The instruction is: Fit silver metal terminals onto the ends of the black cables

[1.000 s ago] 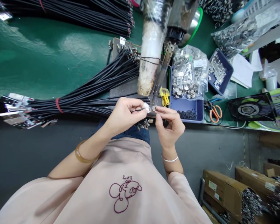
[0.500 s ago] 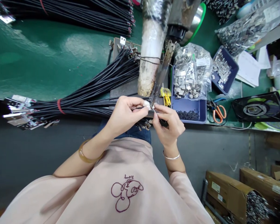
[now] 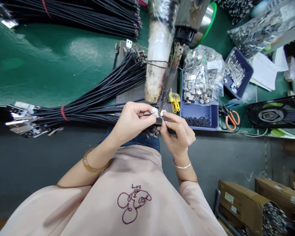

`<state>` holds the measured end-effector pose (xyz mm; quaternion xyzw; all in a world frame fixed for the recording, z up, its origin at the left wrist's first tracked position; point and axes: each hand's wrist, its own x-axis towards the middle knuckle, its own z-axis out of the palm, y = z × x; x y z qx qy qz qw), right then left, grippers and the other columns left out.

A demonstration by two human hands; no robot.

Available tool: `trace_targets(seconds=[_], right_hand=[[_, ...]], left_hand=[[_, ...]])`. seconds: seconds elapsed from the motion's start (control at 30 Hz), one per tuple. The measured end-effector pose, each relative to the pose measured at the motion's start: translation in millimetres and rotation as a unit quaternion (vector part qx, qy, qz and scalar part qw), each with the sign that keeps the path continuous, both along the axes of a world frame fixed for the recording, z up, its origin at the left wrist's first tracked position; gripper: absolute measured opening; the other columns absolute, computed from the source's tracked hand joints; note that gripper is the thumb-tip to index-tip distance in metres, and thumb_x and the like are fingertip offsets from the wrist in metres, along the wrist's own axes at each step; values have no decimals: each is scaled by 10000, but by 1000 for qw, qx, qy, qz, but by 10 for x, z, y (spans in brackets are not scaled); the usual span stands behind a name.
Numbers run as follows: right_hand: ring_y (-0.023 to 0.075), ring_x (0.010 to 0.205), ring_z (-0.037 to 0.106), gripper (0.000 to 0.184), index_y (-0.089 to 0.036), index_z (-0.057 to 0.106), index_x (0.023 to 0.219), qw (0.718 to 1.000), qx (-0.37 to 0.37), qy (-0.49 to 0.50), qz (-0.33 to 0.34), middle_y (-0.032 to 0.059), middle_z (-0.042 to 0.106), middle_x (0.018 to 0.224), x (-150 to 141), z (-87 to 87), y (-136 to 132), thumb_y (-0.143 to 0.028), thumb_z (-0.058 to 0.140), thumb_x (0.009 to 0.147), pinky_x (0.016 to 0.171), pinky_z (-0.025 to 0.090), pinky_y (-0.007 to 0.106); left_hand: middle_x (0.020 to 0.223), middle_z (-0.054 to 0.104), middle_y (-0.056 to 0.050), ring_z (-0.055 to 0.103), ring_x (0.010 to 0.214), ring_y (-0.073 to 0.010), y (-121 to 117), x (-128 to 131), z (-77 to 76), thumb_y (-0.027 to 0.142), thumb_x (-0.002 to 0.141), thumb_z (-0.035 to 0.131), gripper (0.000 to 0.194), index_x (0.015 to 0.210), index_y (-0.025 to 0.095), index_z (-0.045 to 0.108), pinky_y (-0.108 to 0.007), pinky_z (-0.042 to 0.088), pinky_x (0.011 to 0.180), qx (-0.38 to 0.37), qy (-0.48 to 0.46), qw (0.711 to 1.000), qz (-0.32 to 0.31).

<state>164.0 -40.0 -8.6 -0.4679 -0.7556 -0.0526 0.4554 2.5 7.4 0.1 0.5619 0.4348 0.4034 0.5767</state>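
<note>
My left hand (image 3: 131, 121) pinches the end of a thin black cable (image 3: 147, 115) at the front edge of the green bench. My right hand (image 3: 178, 131) is closed in a pinch on a small metal shell (image 3: 162, 113), held right against that cable end. Both sets of fingertips meet just below the tip of a machine's metal arm (image 3: 170, 77). A bundle of black cables (image 3: 93, 98), tied with a red band, fans out to the left of my hands. Several loose metal pieces lie on my lap below the fingers.
A blue tray (image 3: 199, 114) with a bag of metal shells (image 3: 201, 78) stands right of my hands, beside yellow clips (image 3: 174, 101) and orange scissors (image 3: 229, 118). A black fan (image 3: 275, 114) sits far right. More cables (image 3: 88, 16) lie at the back. Cardboard boxes (image 3: 248, 203) stand on the floor.
My right hand has closed in on the left one, bringing the metal shell up against the cable end. The left hand has barely moved.
</note>
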Motion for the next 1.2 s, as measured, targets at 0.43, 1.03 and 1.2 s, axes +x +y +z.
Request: trace_targets(seconds=[0.43,1.03,1.2], right_hand=[[139,858,752,91,-212,633,817,967,-199,160,-12,23,766,986,-33,131,-1,-174,647,898,713,643,273],[149,959,745,162,-226,599,817,993,-110,32,16,29,775,977,-5,198,40,-81,653,863,832,609,298],[135,944,745,160,-221,579,838,993,-113,8,16,41,772,1012,11,180,4,-74,632,870,792,607,268]], left_hand=[[558,495,9,376,522,-69,-13,-27,23,212,738,655,165,611,114,691,-213,259,487,25,35,999,-10],[546,385,32,304,513,-56,21,-19,73,215,732,652,164,596,122,643,-207,224,469,-22,15,1000,-10],[538,341,43,246,504,-44,21,-7,94,194,720,642,158,583,117,630,-204,177,451,-32,14,999,-29]])
